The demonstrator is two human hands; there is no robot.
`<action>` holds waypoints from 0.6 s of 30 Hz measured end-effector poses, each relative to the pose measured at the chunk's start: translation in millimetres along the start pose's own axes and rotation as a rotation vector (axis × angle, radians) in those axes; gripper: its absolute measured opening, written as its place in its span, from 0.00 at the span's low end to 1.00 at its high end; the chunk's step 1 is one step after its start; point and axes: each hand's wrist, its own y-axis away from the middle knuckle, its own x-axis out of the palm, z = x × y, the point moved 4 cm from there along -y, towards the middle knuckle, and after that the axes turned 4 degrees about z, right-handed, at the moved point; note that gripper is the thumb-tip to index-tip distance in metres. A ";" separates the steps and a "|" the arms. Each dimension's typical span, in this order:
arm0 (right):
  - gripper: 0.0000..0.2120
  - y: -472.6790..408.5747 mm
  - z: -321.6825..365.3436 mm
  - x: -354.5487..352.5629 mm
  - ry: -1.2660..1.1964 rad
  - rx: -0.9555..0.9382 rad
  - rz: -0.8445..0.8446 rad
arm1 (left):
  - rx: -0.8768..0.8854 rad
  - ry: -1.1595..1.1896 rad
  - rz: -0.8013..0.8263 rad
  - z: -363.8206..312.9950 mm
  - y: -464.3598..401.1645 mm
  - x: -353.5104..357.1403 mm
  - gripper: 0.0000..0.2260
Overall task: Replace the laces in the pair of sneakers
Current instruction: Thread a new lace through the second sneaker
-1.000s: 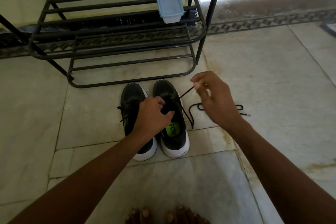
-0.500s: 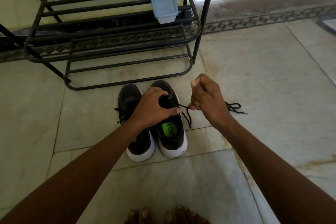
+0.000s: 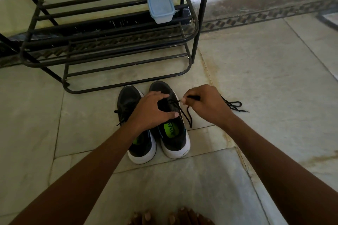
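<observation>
Two black sneakers with white soles stand side by side on the floor, toes pointing away from me. The left sneaker (image 3: 128, 104) has a lace in it. My left hand (image 3: 151, 111) grips the tongue area of the right sneaker (image 3: 175, 140). A black lace (image 3: 183, 113) runs from that shoe's eyelets to my right hand (image 3: 206, 104), which pinches its end just right of the shoe. Part of this lace hangs in a loop beside the sole. A second loose black lace (image 3: 232, 105) lies on the tiles behind my right hand.
A black metal shoe rack (image 3: 109, 42) stands just beyond the sneakers, with a small blue-lidded plastic box (image 3: 161, 8) on a shelf. Pale stone floor tiles (image 3: 265, 78) stretch to the right. My toes (image 3: 172, 217) show at the bottom edge.
My right hand dropped from above the shoe to beside it, still holding the lace end. My left hand spread wider over the right sneaker's tongue.
</observation>
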 end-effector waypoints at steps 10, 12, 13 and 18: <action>0.08 7.5 -4.4 12.6 -0.223 0.038 0.019 | -0.009 -0.004 0.042 -0.2 3.6 0.0 0.38; 0.08 8.1 -4.6 12.4 -0.242 0.043 0.007 | -0.007 0.000 0.088 0.2 3.5 -2.3 0.40; 0.08 8.4 -4.9 11.8 -0.253 0.045 -0.003 | 0.001 -0.004 0.110 0.4 3.4 -3.8 0.41; 0.07 11.4 -5.0 10.6 -0.271 0.037 -0.014 | 0.011 -0.048 0.157 -3.0 3.4 -8.5 0.42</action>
